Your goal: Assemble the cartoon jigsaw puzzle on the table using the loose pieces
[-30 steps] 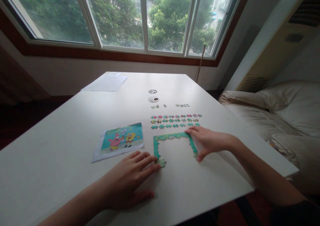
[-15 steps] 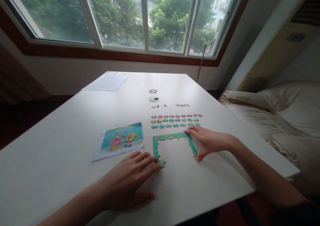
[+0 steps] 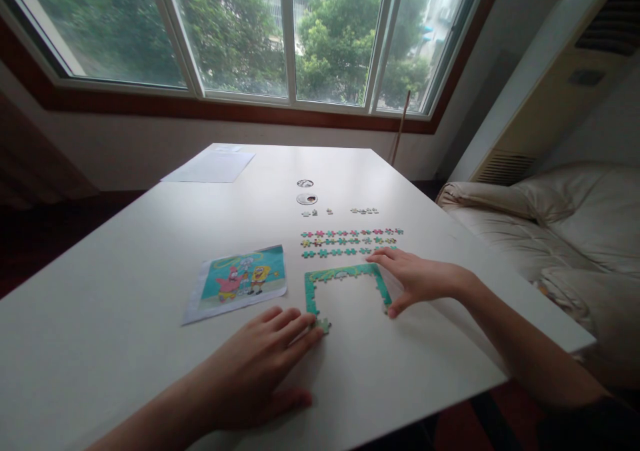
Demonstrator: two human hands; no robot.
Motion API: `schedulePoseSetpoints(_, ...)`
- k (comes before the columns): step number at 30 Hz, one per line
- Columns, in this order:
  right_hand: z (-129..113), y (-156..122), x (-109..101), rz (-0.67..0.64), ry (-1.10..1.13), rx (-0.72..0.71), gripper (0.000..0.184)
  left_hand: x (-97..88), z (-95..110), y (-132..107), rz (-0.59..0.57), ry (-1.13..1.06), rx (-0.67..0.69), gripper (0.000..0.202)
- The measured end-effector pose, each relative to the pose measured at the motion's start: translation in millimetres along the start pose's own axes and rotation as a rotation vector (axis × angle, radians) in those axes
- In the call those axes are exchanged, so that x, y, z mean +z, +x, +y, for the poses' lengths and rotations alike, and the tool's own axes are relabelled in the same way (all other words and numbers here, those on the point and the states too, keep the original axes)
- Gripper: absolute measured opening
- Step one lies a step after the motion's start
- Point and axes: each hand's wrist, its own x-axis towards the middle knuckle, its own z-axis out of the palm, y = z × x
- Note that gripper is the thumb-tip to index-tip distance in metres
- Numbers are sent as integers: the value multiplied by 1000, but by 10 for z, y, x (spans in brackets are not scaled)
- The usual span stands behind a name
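A green puzzle border [image 3: 341, 273] lies on the table, joined along its top and down both sides. My left hand [image 3: 270, 351] rests flat with its fingertips on the lower left end, touching a pale green puzzle piece [image 3: 325, 325]; its thumb is spread away. Along the right side lies my right hand [image 3: 410, 278], fingers stretched past the upper right corner and thumb at the lower right end. Beyond the border are rows of loose puzzle pieces [image 3: 341, 242]. A cartoon picture sheet [image 3: 243, 278] lies left of the border.
Farther back on the white table [image 3: 125, 291] are a few small pale pieces [image 3: 364, 210], two round discs [image 3: 307, 199] and white paper [image 3: 207, 166]. A cream sofa [image 3: 505, 211] stands to the right, near the table's edge. Windows are ahead.
My right hand has shifted slightly left, its thumb pressing closer against the border's lower right end. My left hand stays nearly in place on the lower left piece.
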Motion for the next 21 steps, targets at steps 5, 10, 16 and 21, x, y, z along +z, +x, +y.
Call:
schedulePoseSetpoints(5,8,180,-128,86,-64,-65,71,7,-15,3,-17,-11,-4,56)
schedulePoseSetpoints(10,203,549,-203,93,-62,-97,45,10,-11,-15,-24,-9,-11,55)
schedulePoseSetpoints(16,497,1147,-229,195,-67,-7,30,-15,6,12,-19,-8,-13,53)
schedulePoseSetpoints(21,609,1641,-197,298,-87,51,32,-9,0,6,-12,-8,-12,54)
